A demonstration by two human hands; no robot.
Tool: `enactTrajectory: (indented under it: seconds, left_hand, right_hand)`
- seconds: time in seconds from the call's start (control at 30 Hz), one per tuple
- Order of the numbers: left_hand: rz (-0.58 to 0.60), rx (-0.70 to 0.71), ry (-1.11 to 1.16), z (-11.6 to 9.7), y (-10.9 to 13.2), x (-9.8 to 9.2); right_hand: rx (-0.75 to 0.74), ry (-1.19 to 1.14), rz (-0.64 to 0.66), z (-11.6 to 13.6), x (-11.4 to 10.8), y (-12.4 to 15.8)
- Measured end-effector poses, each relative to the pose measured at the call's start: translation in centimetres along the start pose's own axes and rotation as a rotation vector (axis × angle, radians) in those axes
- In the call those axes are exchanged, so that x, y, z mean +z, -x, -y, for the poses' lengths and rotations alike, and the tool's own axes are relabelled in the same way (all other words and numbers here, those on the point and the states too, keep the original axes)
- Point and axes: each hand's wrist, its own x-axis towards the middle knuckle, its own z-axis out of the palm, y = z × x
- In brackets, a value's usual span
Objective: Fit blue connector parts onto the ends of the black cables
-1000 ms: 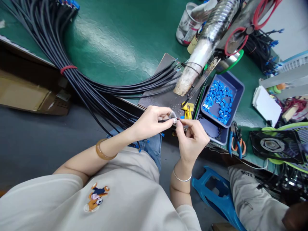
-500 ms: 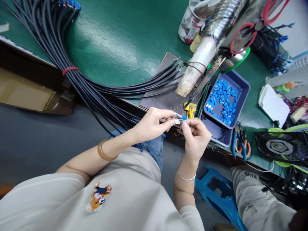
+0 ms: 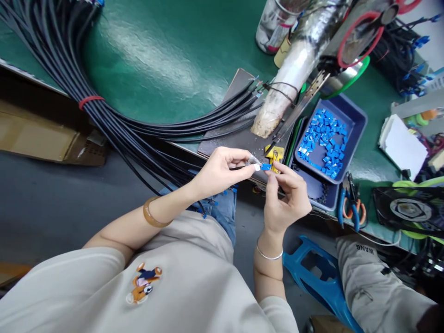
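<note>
My left hand (image 3: 227, 169) is closed, pinching the end of a black cable just behind a small blue connector (image 3: 266, 167). Light-coloured coverings show on its thumb and index fingertip. My right hand (image 3: 287, 196) is just right of the connector, its thumb and index finger parted and the other fingers curled. Whether a fingertip still touches the connector is hard to tell. Behind the hands, a yellow fixture (image 3: 275, 155) sits at the edge of a dark board (image 3: 225, 144).
A bundle of black cables (image 3: 114, 122) with a red tie crosses the table at left. At right stand a tray (image 3: 359, 115) of blue connectors and pliers (image 3: 350, 208). A wrapped tube (image 3: 282, 95) overhangs the board. Another person's leg (image 3: 367, 273) is beside a blue stool (image 3: 314, 268).
My right thumb and index finger have come apart and moved slightly right of the blue connector, which now shows more fully. My left hand keeps its pinch. The view has shifted slightly.
</note>
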Motion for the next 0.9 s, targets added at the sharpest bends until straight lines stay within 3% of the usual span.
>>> enactTrajectory:
  seconds: [0.17, 0.43, 0.7, 0.9]
  left_hand:
    - [-0.025, 0.019, 0.002, 0.1, -0.5, 0.3]
    - [-0.023, -0.031, 0.050, 0.2, -1.2, 0.3]
    - [-0.016, -0.028, 0.061, -0.3, -1.4, 0.2]
    - [0.007, -0.120, 0.030, -0.5, -1.3, 0.0]
  right_hand:
    - [-0.134, 0.125, 0.019, -0.4, 0.7, -0.4]
    - [-0.072, 0.078, 0.027, -0.4, 1.0, -0.9]
    - [-0.112, 0.106, 0.013, -0.1, 1.1, -1.4]
    - [-0.083, 0.096, 0.037, -0.1, 0.8, -0.8]
